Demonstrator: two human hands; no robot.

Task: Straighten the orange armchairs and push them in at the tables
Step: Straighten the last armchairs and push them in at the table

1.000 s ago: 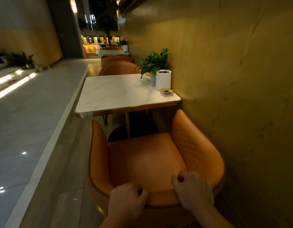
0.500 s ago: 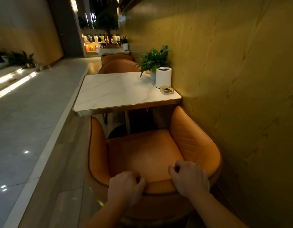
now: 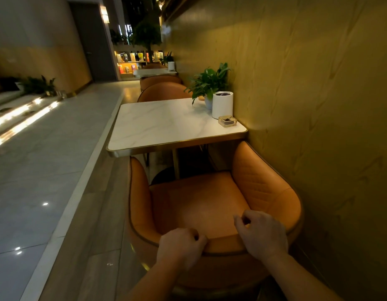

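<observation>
An orange armchair (image 3: 201,200) stands in front of me, facing a white marble table (image 3: 162,124) with a gold edge. The tips of its arms sit at the table's near edge; its right arm is close to the yellow wall. My left hand (image 3: 179,246) grips the top of the backrest left of centre, fingers curled over the rim. My right hand (image 3: 262,233) grips the same rim further right. Another orange armchair (image 3: 164,93) stands at the table's far side, and a third armchair (image 3: 160,81) is behind it.
A potted plant (image 3: 210,83), a white cylinder (image 3: 222,105) and a small ashtray (image 3: 227,121) stand on the table by the wall (image 3: 307,105). A tiled walkway (image 3: 40,159) runs along the left, one step lower. A second table (image 3: 154,72) stands further back.
The armchair has slid forward toward the table, with both hands staying on its backrest. Its arms now reach the table's near edge.
</observation>
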